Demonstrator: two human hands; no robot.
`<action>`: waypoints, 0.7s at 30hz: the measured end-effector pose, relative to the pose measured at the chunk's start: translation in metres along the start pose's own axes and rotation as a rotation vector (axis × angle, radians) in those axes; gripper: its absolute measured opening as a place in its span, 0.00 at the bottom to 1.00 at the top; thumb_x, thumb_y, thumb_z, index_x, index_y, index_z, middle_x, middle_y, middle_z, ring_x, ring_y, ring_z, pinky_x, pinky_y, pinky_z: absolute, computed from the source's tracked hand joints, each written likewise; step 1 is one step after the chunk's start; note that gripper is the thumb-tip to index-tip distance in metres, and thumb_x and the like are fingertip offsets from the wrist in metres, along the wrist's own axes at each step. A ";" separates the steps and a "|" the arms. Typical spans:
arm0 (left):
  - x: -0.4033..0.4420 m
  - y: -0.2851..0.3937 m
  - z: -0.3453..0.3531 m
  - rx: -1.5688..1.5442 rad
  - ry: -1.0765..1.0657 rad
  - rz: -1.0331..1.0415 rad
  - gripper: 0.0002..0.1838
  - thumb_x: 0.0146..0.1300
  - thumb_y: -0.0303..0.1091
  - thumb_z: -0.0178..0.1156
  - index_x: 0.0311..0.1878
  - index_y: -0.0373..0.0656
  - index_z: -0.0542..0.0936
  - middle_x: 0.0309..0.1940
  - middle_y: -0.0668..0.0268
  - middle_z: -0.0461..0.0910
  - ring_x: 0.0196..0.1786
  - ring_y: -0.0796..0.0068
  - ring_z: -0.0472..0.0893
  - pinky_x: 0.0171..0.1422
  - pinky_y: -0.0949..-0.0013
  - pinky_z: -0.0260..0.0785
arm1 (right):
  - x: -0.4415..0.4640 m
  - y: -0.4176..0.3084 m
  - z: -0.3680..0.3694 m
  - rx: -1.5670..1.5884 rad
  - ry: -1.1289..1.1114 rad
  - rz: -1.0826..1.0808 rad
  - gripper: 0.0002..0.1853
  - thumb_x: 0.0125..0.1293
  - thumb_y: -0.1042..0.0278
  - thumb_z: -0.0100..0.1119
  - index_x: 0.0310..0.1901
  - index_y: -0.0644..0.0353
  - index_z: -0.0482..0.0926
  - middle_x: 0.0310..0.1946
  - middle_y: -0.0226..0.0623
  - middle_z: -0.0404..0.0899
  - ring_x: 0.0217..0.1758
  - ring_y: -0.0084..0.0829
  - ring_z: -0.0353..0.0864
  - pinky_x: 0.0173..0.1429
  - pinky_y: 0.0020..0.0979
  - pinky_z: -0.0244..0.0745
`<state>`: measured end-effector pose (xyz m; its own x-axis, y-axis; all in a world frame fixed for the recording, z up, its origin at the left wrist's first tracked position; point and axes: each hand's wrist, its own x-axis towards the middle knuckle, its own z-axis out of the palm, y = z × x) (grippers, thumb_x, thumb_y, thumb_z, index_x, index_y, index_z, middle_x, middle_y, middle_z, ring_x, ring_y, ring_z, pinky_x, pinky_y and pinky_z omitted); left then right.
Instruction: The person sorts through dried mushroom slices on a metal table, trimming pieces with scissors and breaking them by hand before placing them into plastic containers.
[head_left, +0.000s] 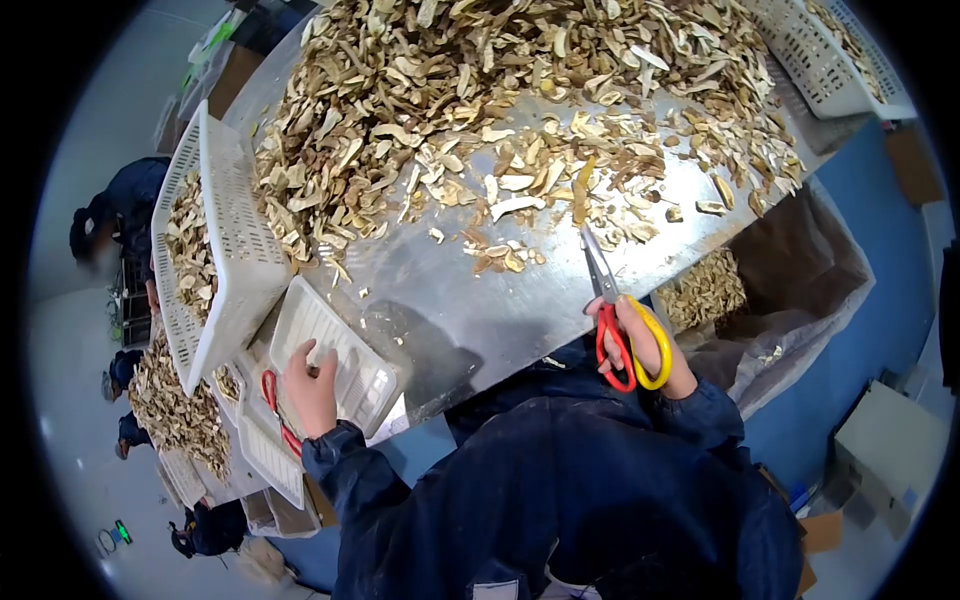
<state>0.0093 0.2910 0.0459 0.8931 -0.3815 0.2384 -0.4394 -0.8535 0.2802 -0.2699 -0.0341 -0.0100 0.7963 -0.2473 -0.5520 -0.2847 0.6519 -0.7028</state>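
Observation:
My right hand point(640, 345) grips a pair of scissors point(602, 268) by one red and one yellow handle loop. The blades point away from me, slightly apart, with their tips by a long brown mushroom slice point(582, 190). Over a shallow white plastic tray point(365, 385) at the table's near left, my left hand point(312, 390) has its thumb and fingers bent but apart, with nothing visible between them. Loose dried mushroom slices point(515, 183) lie scattered on the metal table point(500, 315), in front of a large heap of slices point(400, 80).
A white perforated basket point(245, 230) of slices stands at the left, and another basket point(825, 60) at the far right. Red-handled scissors point(270, 390) lie left of the tray. A lined bin point(800, 290) with slices sits below the right edge. Several people work at the left.

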 end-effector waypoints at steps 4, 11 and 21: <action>0.004 0.045 0.018 -0.225 -0.122 0.061 0.15 0.53 0.25 0.62 0.46 0.42 0.81 0.42 0.59 0.80 0.44 0.65 0.79 0.50 0.67 0.69 | 0.009 -0.003 0.003 -0.021 -0.016 -0.049 0.23 0.74 0.48 0.37 0.49 0.62 0.70 0.14 0.27 0.65 0.14 0.18 0.64 0.25 0.23 0.73; 0.006 0.162 0.116 -0.410 -0.311 0.299 0.13 0.54 0.26 0.59 0.44 0.41 0.80 0.38 0.57 0.78 0.40 0.58 0.78 0.44 0.64 0.71 | 0.023 0.004 0.014 -0.048 -0.058 -0.240 0.18 0.73 0.56 0.43 0.50 0.65 0.70 0.14 0.28 0.65 0.14 0.17 0.64 0.24 0.22 0.71; 0.016 0.140 0.101 -0.628 -0.561 0.078 0.10 0.56 0.29 0.62 0.42 0.39 0.79 0.30 0.67 0.79 0.32 0.78 0.74 0.38 0.73 0.67 | 0.028 0.006 0.009 0.010 -0.041 -0.173 0.18 0.73 0.54 0.43 0.49 0.63 0.70 0.14 0.27 0.67 0.13 0.19 0.67 0.21 0.21 0.68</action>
<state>-0.0278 0.1298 -0.0047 0.7007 -0.6924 -0.1721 -0.3258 -0.5251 0.7862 -0.2441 -0.0311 -0.0257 0.8543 -0.3271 -0.4040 -0.1359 0.6096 -0.7810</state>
